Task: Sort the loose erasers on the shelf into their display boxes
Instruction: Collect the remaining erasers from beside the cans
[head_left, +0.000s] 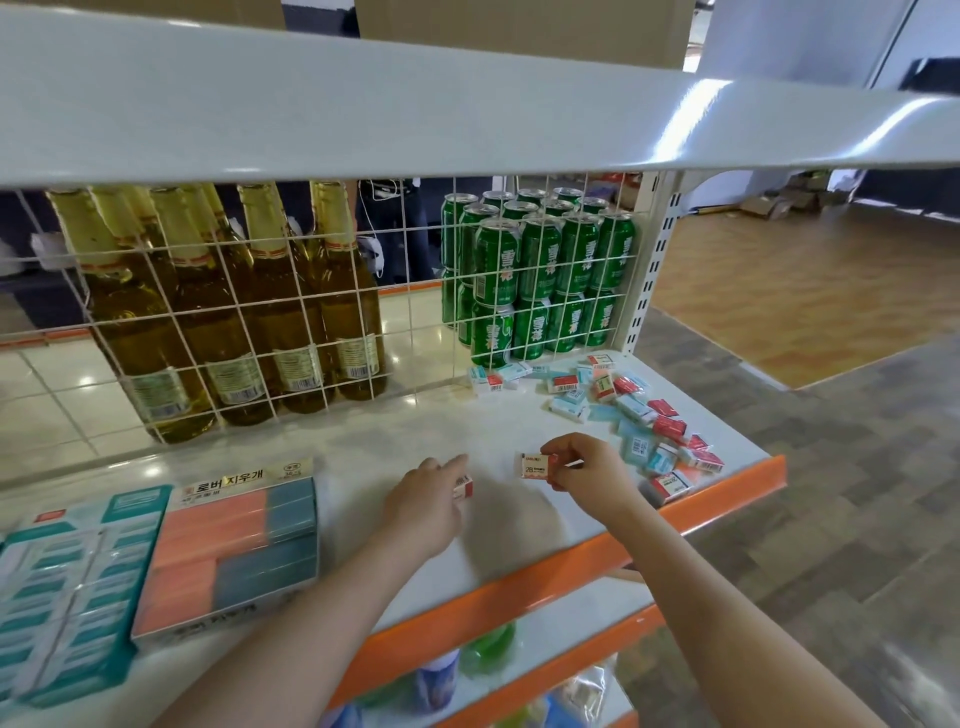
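The right hand (582, 470) pinches a red eraser (535, 466); the left hand (428, 499) grips another (464, 488). The loose pile (639, 415) lies at 2 o'clock on the shelf (395, 431), the boxes (228, 540) at 8. Similar red and blue wrappers could be misboxed.

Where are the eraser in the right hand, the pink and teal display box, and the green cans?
eraser in the right hand (535, 466), head view, on its printed label face.
pink and teal display box (208, 540), head view, on its pink top.
green cans (540, 260), head view, on a front can's side.
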